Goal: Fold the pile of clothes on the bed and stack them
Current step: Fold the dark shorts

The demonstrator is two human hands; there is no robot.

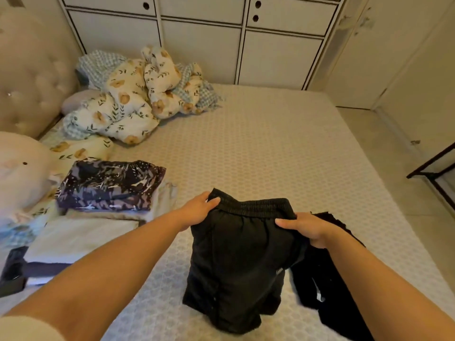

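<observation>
Both hands, left hand (200, 209) and right hand (304, 227), pinch the shorts (241, 254) at the waistband, keeping them hanging straight for folding; the stack (108, 185) waits left.

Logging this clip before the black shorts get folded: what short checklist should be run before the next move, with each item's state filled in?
1. Left hand holds the waistband of the black shorts: ok.
2. Right hand holds the waistband's other end: ok.
3. Bare bed ahead to lay the shorts flat: ok.
4. Shorts clear of the other black garment: not ok, they overlap at the right edge.
5. Folded stack on the left ready to take them, its top looks level: ok.
6. Shorts right side out: cannot tell.
</observation>
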